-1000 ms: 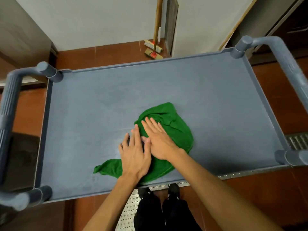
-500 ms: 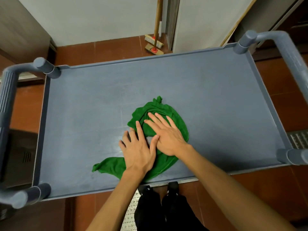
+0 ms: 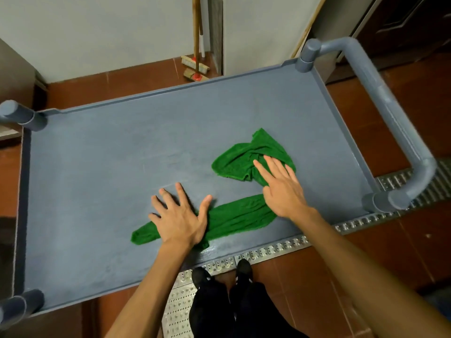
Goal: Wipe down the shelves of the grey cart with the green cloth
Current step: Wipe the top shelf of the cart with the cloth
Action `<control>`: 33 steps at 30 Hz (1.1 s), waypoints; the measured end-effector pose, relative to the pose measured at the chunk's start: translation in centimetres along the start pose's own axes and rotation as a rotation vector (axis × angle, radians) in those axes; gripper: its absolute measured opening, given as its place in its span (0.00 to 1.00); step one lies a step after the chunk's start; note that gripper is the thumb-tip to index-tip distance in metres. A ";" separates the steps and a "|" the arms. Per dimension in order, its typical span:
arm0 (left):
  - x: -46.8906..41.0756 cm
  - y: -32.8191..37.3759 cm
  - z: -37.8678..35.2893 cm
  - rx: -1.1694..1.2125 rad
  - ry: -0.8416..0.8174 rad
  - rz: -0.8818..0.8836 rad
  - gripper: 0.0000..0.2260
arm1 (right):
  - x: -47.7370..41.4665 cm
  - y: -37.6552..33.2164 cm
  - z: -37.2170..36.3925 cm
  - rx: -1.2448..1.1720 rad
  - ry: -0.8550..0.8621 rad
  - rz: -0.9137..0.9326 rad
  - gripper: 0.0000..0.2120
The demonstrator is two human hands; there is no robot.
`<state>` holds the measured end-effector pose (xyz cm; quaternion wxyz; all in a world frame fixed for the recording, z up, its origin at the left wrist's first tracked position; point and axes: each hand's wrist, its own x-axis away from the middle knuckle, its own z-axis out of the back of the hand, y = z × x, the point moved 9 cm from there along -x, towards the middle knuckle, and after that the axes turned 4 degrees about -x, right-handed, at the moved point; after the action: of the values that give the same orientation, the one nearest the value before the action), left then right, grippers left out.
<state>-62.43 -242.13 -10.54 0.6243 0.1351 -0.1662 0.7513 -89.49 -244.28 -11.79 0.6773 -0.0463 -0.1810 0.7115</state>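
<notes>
The green cloth (image 3: 240, 215) lies stretched out on the top shelf of the grey cart (image 3: 102, 167), with a bunched part further right under my right hand. My left hand (image 3: 179, 217) presses flat with spread fingers on the cloth's left part near the shelf's front edge. My right hand (image 3: 280, 187) lies flat, fingers straight, on the cloth's bunched right part. The lower shelves are hidden under the top one.
A curved grey handle (image 3: 380, 103) rises at the cart's right end, and corner posts (image 3: 20, 115) stand at the left. A broom (image 3: 196, 62) leans on the wall behind the cart. A metal floor grate (image 3: 268, 252) runs along the front, by my feet.
My right hand has slid right across the shelf, dragging the cloth out from a round bunch into a long strip. My left hand stayed near the front, and my hands have separated.
</notes>
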 end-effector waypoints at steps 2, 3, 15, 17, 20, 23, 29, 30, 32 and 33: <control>0.0 0.1 0.2 0.012 0.007 0.008 0.46 | 1.0 2.2 0.9 -0.002 0.017 -0.040 0.36; 0.0 0.1 0.3 0.020 0.012 0.014 0.46 | 1.4 3.1 1.3 -0.005 0.025 -0.053 0.36; -0.3 -0.3 0.9 0.055 0.011 0.003 0.42 | 5.6 10.4 4.6 0.117 0.078 -0.203 0.45; -0.3 -0.1 0.9 0.078 -0.005 0.022 0.41 | 6.1 11.0 4.9 0.087 0.101 -0.263 0.44; -0.2 1.8 2.0 0.142 0.050 -0.003 0.35 | 6.1 11.2 4.7 -0.071 0.085 -0.308 0.40; 1.1 6.8 2.6 0.124 0.121 -0.220 0.29 | 6.3 11.2 4.5 -0.206 0.049 -0.327 0.36; 1.3 9.3 1.8 0.196 -0.010 -0.255 0.33 | 6.2 10.4 4.8 -0.286 0.061 -0.335 0.33; 1.2 9.0 1.9 0.194 -0.006 -0.265 0.32 | 6.1 10.1 4.7 -0.301 0.057 -0.336 0.33; 1.2 8.8 1.9 0.187 -0.010 -0.293 0.31 | 5.8 9.2 4.4 -0.321 0.045 -0.326 0.34; 1.3 8.9 1.8 0.188 -0.014 -0.301 0.31 | 5.7 8.6 4.2 -0.328 0.040 -0.316 0.35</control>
<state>-71.42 -243.17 -9.08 0.7132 0.2214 -0.0772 0.6606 -99.38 -239.64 -9.62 0.7673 -0.1410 -0.2857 0.5565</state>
